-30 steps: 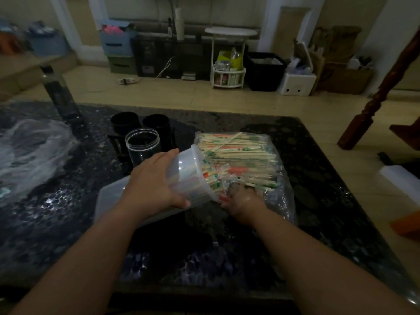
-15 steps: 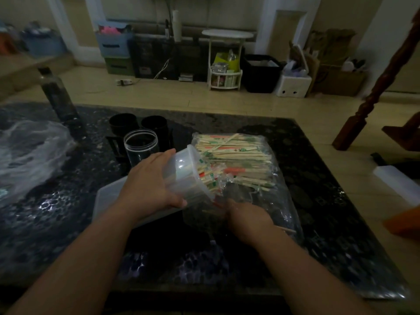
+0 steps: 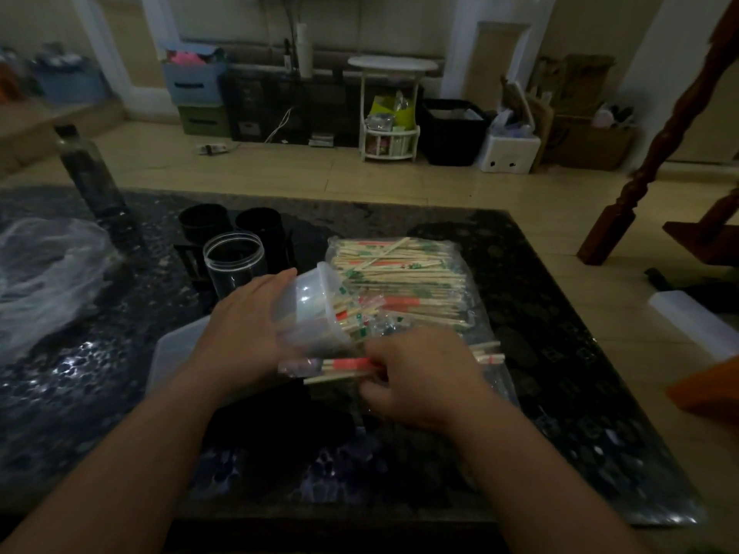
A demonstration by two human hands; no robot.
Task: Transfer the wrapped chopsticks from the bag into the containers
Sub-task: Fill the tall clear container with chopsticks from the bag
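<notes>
Right hand [image 3: 420, 377]: fingers curled round a bundle [image 3: 340, 367] of wrapped chopsticks. The sticks lie nearly level across the palm. Their red-banded ends stick out to the left, and the other ends show past the knuckles on the right. Left hand [image 3: 244, 333]: palm and spread fingers clasp the wall of a translucent tub [image 3: 316, 309], tipped on its side with its mouth facing right. Some chopsticks already lie in the tub, their ends at the rim. The bundle sits just below the tub's mouth; whether it touches the rim cannot be told. Just beyond the right hand, the clear bag [image 3: 404, 273] lies flat on the table [image 3: 560, 353], near the middle toward the right edge, packed with chopsticks. A pale tray [image 3: 172, 353] lies under the left wrist. Behind the tub stands a clear jar [image 3: 234, 261], with two black cups [image 3: 204, 225] toward the far edge. Crumpled plastic [image 3: 44, 273] lies at the left edge and a dark bottle [image 3: 90, 173] stands by the far left corner.
</notes>
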